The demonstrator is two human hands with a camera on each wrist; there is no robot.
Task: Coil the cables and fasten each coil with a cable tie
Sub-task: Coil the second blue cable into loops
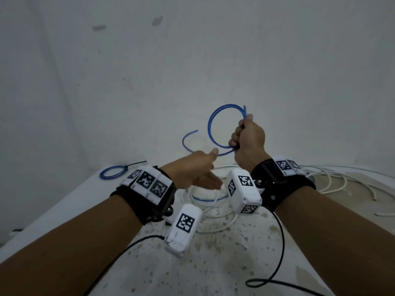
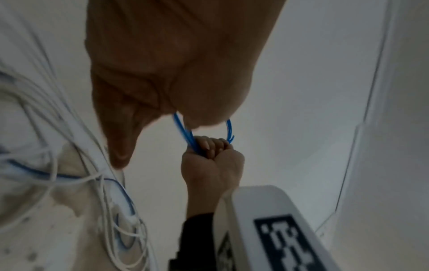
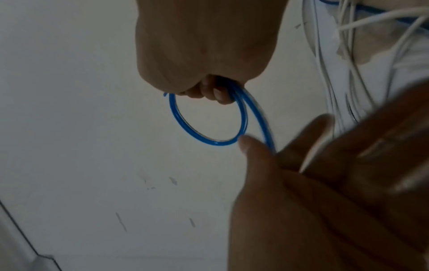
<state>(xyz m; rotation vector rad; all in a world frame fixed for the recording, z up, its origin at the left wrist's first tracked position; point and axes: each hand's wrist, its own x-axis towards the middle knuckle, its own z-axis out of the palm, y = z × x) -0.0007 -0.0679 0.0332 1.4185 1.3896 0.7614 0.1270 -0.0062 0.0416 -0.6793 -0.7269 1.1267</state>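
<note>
Your right hand [image 1: 248, 139] clenches the blue cable coil [image 1: 215, 127]; your left hand [image 1: 196, 171], fingers released and straight, sits just left.

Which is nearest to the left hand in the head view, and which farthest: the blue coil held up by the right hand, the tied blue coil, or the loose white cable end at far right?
From the left hand:
1. Held blue coil, just above and right, gripped by the right hand.
2. Tied blue coil, left on the table's edge.
3. White cable end, far right.

A cable coil [image 1: 220, 127] is being held above the desk [image 1: 213, 253], behind loose cables [image 1: 333, 178]; a tied coil [image 1: 113, 172] is lying at the far left corner.
</note>
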